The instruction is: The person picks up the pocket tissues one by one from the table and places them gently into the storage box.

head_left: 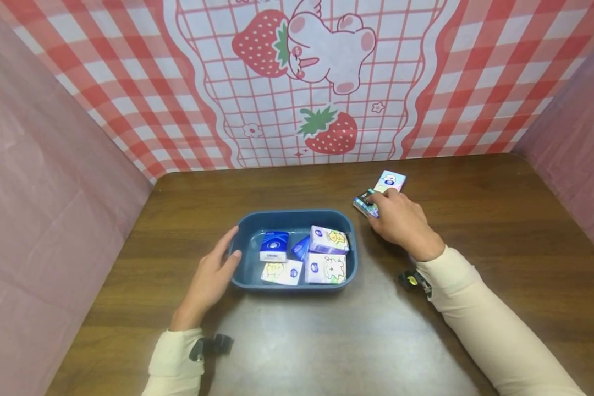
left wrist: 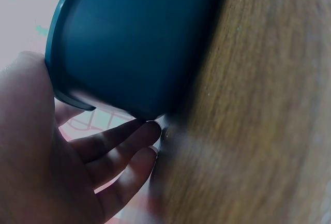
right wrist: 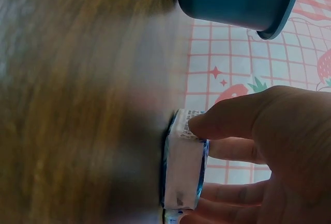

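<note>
1. The small black-and-teal rectangular packet [head_left: 364, 200] lies directly under your right hand's [head_left: 401, 220] fingertips, left of and beyond its palm. You pinch it between thumb and forefinger; how firmly, I cannot tell.
2. Its long axis looks flat along the brown wood-grain tabletop [head_left: 297, 341]; your fingers hide its exact heading.
3. Just beyond that pinch lies a white-and-pastel rectangular packet [head_left: 391, 179].
4. The dark teal, round-cornered bin [head_left: 297, 214] stands left of the pinch and nearer you, its right wall closest, with 5 packets visible inside.
5. Your left hand [head_left: 213, 278], fingers loosely extended, touches the bin's far end; your right is much nearer the black-and-teal packet.
</note>
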The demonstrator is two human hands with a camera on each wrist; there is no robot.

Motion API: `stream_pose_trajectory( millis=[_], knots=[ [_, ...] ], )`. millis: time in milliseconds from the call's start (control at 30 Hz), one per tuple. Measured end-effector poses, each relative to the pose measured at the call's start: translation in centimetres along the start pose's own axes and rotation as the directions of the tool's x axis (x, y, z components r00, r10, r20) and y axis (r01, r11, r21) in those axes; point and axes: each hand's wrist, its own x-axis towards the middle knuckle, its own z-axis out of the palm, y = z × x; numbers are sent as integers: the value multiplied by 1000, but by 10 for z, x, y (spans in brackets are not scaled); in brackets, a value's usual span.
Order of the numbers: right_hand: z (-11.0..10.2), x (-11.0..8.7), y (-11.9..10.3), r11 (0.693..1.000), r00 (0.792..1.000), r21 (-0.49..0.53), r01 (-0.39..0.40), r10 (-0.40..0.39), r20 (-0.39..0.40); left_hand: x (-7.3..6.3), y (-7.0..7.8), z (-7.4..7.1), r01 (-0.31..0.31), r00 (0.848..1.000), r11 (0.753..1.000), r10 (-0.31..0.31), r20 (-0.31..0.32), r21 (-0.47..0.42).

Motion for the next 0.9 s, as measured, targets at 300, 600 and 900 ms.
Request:
stream_pose_trajectory(
  millis=[300,600,900],
  knots=[
    [1,-1,-1,1000,1000,-3,-9,9,0,-1,-1,0,2,1000,1000,-2,8,7],
    [1,-1,-1,1000,1000,3,-14,14,-4,0,-1,0,0,1000,1000,0,3,2],
    [1,0,-1,1000,999,14,-27,26,20,-1,1,-1,1,1000,1000,-1,4,6]
  ],
)
